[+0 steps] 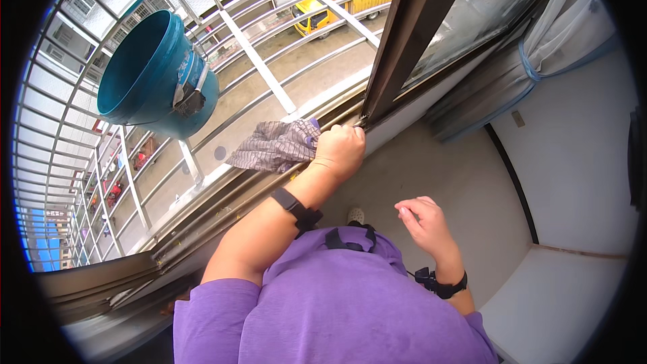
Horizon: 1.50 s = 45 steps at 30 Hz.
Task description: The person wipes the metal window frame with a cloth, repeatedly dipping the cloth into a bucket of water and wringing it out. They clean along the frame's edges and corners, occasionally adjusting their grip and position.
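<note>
My left hand (342,151) is closed in a fist at the window track, beside the foot of the brown window frame. Bunched in it is a grey-brown striped cloth (275,146) with a purple edge, whose loose part spreads leftward over the outer sill. The fingertips are hidden under the fist. Lower and to the right, my right hand (424,224) hovers over the floor inside the room, holding nothing, its fingers loosely stretched. A teal bucket (158,77) with a wire handle stands on the window's metal bars, left of the cloth.
A metal security cage (259,71) surrounds the outside of the window, with a yellow truck (350,1) on the ground below. The brown-framed sash (411,23) rises at my right. Beyond it hangs a tied curtain (549,47). The window track (222,212) runs diagonally past my left arm.
</note>
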Each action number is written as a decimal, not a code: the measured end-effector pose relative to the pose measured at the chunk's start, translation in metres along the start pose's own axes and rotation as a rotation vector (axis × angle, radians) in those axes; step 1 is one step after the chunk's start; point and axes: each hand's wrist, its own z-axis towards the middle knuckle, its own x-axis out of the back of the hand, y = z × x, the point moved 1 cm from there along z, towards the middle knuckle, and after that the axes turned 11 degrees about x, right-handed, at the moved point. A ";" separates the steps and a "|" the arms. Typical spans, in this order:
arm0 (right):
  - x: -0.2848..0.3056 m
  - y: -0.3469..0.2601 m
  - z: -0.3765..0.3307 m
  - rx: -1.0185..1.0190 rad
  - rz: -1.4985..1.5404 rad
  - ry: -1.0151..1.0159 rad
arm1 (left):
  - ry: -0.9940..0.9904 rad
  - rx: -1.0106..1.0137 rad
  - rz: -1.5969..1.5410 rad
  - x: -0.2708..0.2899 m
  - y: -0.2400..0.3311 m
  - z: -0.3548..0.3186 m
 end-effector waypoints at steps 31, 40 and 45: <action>-0.144 -0.040 0.114 0.228 -0.079 -0.181 | 0.439 0.659 -0.346 0.087 -0.172 -0.256; -0.135 -0.100 0.131 0.322 0.510 -0.311 | 0.199 0.798 -0.542 0.080 -0.174 -0.189; -0.135 -0.129 0.133 0.382 0.654 -0.426 | -0.165 0.852 -0.829 0.058 -0.185 -0.153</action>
